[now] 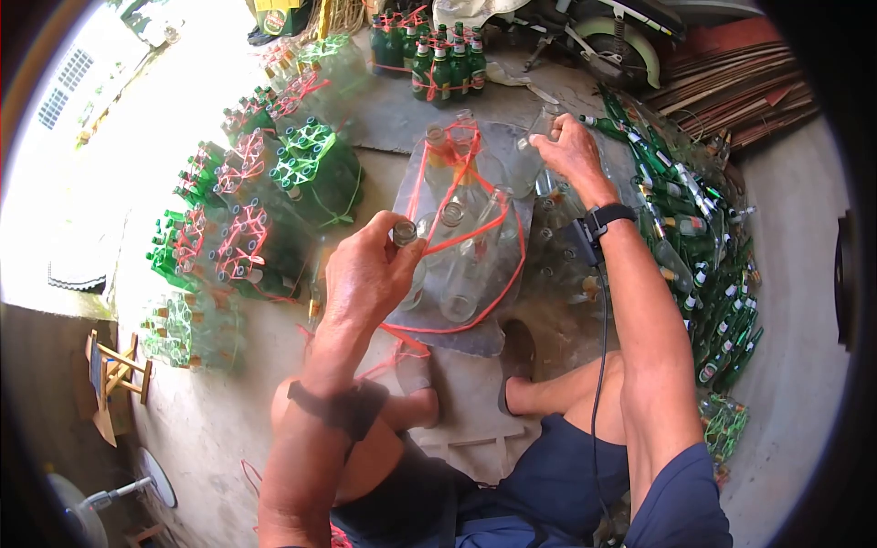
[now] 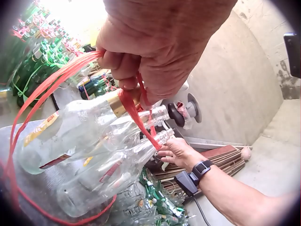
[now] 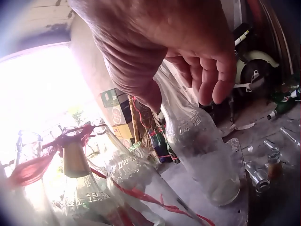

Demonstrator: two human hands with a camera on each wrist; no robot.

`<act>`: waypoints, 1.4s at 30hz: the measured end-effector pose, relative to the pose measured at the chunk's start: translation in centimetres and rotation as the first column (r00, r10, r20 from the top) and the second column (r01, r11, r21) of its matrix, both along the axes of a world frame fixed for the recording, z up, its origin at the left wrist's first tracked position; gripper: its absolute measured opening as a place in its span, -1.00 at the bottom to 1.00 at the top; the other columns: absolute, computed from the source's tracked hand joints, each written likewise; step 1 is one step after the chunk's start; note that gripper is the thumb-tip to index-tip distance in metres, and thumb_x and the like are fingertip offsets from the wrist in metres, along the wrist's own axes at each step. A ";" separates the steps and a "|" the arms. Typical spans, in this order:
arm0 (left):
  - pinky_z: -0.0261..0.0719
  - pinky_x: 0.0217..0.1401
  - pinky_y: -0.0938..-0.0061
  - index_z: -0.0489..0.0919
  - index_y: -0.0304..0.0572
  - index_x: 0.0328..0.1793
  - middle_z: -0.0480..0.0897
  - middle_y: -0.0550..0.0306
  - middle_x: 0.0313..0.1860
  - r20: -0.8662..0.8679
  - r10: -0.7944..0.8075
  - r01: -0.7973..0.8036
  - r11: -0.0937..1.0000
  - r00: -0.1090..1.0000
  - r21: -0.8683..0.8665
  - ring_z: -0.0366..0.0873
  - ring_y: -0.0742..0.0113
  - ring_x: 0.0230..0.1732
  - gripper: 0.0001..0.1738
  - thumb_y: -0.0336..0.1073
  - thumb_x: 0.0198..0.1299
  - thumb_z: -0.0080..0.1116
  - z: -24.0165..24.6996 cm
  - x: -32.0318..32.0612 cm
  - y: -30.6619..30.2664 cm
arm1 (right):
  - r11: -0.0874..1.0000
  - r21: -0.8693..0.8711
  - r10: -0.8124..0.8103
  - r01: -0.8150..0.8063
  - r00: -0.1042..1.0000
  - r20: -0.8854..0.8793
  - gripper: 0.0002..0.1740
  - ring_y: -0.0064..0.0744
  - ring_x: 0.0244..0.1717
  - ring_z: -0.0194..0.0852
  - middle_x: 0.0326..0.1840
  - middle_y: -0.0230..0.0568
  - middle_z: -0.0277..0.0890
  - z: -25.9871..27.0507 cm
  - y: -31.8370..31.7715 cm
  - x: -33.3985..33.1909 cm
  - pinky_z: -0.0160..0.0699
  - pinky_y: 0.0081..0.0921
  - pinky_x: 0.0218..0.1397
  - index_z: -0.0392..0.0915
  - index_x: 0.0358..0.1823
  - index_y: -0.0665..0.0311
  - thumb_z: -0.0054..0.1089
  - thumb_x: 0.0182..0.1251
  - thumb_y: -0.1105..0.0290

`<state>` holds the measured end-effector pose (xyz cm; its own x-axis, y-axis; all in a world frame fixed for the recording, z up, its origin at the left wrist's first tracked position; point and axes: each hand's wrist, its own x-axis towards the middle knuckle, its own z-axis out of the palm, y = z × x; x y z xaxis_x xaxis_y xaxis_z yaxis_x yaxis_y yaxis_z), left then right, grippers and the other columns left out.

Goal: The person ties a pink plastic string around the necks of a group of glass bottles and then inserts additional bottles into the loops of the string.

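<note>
In the head view my left hand (image 1: 365, 274) pinches the mouth of a clear bottle at the left side of a cluster. Red strap (image 2: 136, 115) runs through its curled fingers in the left wrist view and loops around several clear bottles (image 1: 461, 292) standing on a grey board (image 1: 475, 343). My right hand (image 1: 577, 163) is at the cluster's upper right. Its thumb and fingers hold the neck of another clear bottle (image 3: 202, 150), which leans over the board outside the strap. The palm hides the top of that neck.
Strapped green bottles (image 1: 448, 68) stand beyond the board, and more bundles (image 1: 315, 169) at the left. Loose green bottles (image 1: 681, 196) pile at the right, beside clear ones (image 1: 557, 228). Behind are a motorbike wheel (image 1: 621, 57) and stacked boards (image 1: 731, 82). A cable hangs from my right wrist.
</note>
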<state>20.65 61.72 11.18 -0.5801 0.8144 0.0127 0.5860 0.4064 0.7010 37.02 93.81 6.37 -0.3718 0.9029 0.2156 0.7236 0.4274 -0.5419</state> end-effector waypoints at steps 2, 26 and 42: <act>0.53 -0.30 0.34 0.74 -0.12 0.05 0.58 0.18 -0.47 -0.025 -0.009 0.009 1.000 1.000 0.005 0.55 0.35 -0.43 -0.65 -0.13 0.26 0.52 0.0 0.0 0.1 | 1.000 0.026 -0.002 0.001 1.000 0.016 -0.35 0.26 0.25 0.68 0.16 0.33 0.70 0.5 0.5 0.4 0.65 -0.03 0.28 0.63 0.10 0.46 0.43 0.19 0.02; 0.55 -0.33 0.23 0.73 -0.17 0.08 0.65 0.10 -0.48 -0.033 -0.041 0.042 0.998 0.999 0.043 0.63 0.21 -0.45 -0.60 -0.10 0.26 0.52 -0.2 0.2 0.1 | 0.839 -0.346 0.433 -0.421 0.900 -0.045 -0.49 -0.15 -0.29 0.81 0.02 0.11 0.77 4.0 -2.2 -9.2 0.75 -0.25 -0.37 0.64 0.22 0.38 0.31 0.25 0.33; 0.60 -0.25 0.21 0.73 -0.10 0.12 0.68 0.10 -0.41 -0.052 -0.028 0.029 1.000 0.998 0.004 0.69 0.16 -0.36 -0.60 -0.08 0.27 0.50 -0.4 0.2 0.3 | 0.888 0.070 0.457 -0.455 0.889 -0.013 -0.65 0.02 0.02 0.77 -0.07 0.07 0.76 4.2 -3.8 -5.0 0.69 -0.14 0.11 0.65 0.01 0.37 0.50 0.25 0.39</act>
<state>20.89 62.01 10.76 -0.5551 0.8305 0.0461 0.6332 0.3860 0.6709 32.02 90.02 10.54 -0.7322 0.6193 0.2834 0.4254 0.7408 -0.5198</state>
